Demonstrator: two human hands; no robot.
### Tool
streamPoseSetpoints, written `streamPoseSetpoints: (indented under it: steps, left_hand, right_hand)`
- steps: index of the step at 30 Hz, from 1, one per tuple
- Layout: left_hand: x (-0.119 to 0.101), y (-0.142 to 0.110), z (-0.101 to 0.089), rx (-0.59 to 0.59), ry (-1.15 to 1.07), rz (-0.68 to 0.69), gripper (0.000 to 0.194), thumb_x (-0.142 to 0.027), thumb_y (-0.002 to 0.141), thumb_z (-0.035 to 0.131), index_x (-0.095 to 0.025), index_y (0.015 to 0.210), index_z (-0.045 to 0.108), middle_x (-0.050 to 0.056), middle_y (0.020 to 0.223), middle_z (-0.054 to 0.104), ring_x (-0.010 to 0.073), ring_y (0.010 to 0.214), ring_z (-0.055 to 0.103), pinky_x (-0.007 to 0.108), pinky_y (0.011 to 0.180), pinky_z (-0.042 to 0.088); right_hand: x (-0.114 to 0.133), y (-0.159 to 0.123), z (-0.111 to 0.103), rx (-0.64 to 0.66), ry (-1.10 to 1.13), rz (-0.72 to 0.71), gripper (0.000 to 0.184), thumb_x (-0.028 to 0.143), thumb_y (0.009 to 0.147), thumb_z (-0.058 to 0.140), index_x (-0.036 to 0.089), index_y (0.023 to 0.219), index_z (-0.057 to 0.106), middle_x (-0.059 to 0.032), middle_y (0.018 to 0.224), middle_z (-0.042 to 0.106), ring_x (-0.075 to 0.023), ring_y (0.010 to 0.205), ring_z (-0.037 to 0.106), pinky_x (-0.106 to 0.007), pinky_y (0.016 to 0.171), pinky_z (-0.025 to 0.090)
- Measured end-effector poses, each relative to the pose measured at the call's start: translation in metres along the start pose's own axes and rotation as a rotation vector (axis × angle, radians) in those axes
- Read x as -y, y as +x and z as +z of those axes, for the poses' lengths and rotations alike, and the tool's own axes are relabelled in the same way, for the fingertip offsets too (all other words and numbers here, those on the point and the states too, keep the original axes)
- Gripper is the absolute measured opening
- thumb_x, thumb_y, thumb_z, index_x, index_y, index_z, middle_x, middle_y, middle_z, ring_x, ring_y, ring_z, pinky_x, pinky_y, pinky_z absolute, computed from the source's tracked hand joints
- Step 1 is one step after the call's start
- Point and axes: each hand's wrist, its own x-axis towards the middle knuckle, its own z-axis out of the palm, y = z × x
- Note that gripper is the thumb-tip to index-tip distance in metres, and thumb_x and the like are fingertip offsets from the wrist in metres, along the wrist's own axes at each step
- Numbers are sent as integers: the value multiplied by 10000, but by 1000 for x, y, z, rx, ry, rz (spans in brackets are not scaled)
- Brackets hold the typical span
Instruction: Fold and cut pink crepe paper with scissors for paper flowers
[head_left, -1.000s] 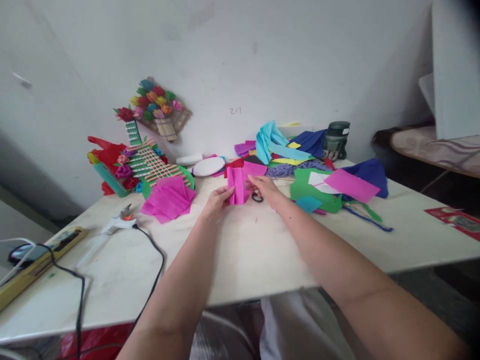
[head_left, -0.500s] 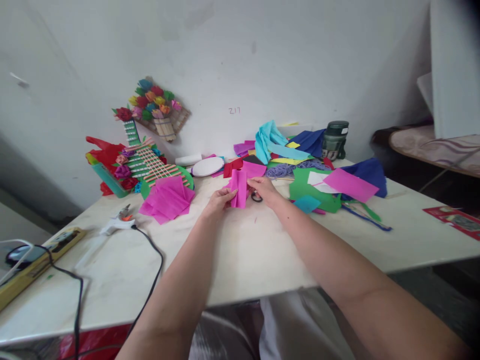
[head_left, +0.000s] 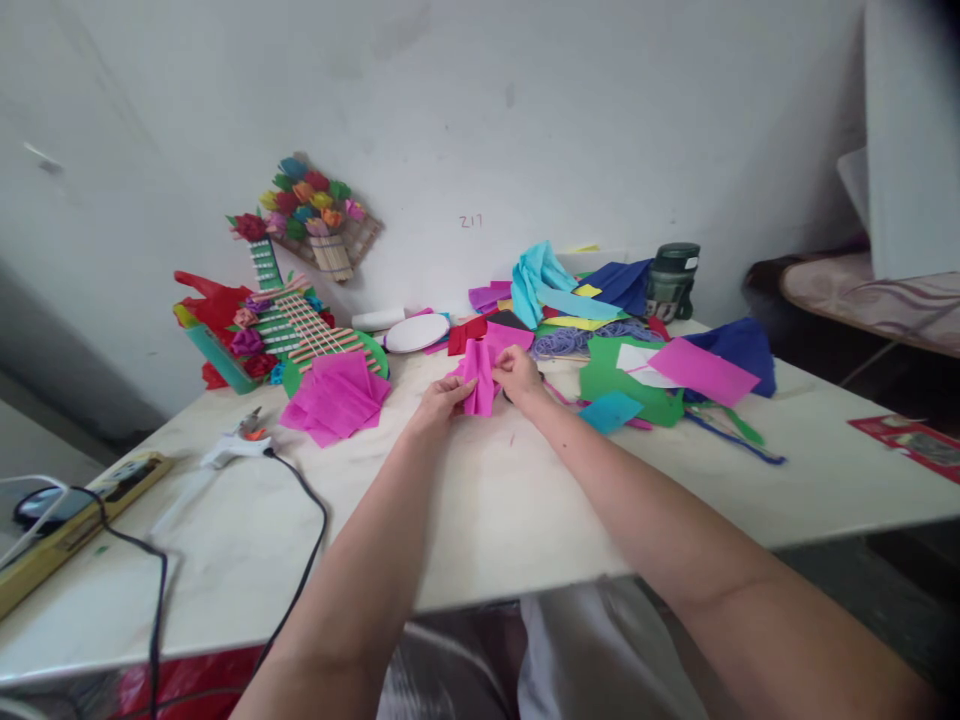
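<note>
Above the middle of the table I hold a folded piece of pink crepe paper [head_left: 478, 380] upright between both hands. My left hand [head_left: 444, 400] pinches its left side, thumb in front. At its right edge my right hand [head_left: 517, 374] is closed, fingertips on the paper. The black-handled scissors lie under my right hand, almost wholly hidden by it. A stack of pink crepe paper pieces [head_left: 337, 398] lies to the left of my left hand. Behind my hands lies another pink piece [head_left: 511, 336].
A glue gun [head_left: 238, 446] with a black cord lies left, near a yellow power strip [head_left: 82, 525]. Behind stands a guitar-shaped craft [head_left: 304, 325] with paper flowers. Coloured paper, purple yarn [head_left: 564, 340], a green sheet [head_left: 600, 370] and a dark bottle [head_left: 671, 280] fill the back right.
The pink crepe paper has turned and is gathered into narrower folds. My right hand has drawn in against its right edge and now covers the scissors' handle.
</note>
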Motion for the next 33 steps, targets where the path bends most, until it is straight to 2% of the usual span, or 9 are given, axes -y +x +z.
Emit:
streamPoseSetpoints:
  steps: [5,8,11,14,17,19,22,26,33]
  left_hand:
    - [-1,-1,2,-29,-13,20,295,-350,545,792,-120,613,621,17,554,582,81,464,487,212,468,367]
    - [-3,-3,2,-25,-19,32,300,-360,549,788,-123,638,628,22,571,598,84,469,493,211,469,367]
    - [-3,-3,2,-24,-28,42,302,-368,558,781,-128,648,621,20,587,603,86,479,502,208,477,373]
    - [-4,-2,2,-52,-45,43,342,-346,548,790,-137,774,639,30,659,630,105,529,548,218,515,409]
    - [-5,0,5,-100,-46,72,476,-314,525,806,-146,932,623,56,785,658,141,633,601,249,595,453]
    - [-5,0,6,-99,-29,99,502,-306,509,813,-137,940,617,69,818,661,153,666,612,262,629,461]
    - [-4,1,5,-84,-2,101,462,-310,499,812,-125,879,628,62,772,660,152,647,609,261,625,457]
    - [0,4,-1,-156,-10,73,399,-298,492,801,-128,798,612,29,668,630,127,571,574,245,566,432]
    - [2,8,-7,-332,-7,83,549,-189,522,717,-169,1042,543,-13,641,589,122,561,552,225,535,384]
  right_hand:
    - [8,-10,-3,185,150,47,93,266,640,485,201,707,477,39,618,522,-114,551,481,-227,521,382]
    - [10,-14,-4,271,218,43,196,383,706,472,203,635,437,47,569,458,-102,499,416,-222,470,329]
    - [8,-14,-3,252,115,-24,301,445,681,534,202,564,399,63,521,374,-87,480,345,-222,474,294]
    - [5,-12,0,188,-55,-104,307,404,665,558,201,511,388,66,490,339,-86,485,320,-226,486,275]
    - [4,-9,0,142,-187,-152,290,348,679,545,200,489,384,64,470,342,-91,489,329,-231,493,268]
    - [4,-8,0,130,-238,-163,273,316,675,540,200,483,385,64,461,348,-92,488,338,-231,495,273]
    - [4,-8,-1,125,-262,-165,260,311,666,532,198,481,388,64,459,364,-91,487,351,-227,501,286]
    - [2,-8,0,136,-257,-153,257,327,661,529,199,486,393,62,463,374,-94,491,363,-227,509,293]
    - [-3,-4,1,127,-268,-130,224,318,659,528,203,503,415,60,477,406,-103,498,385,-228,521,314]
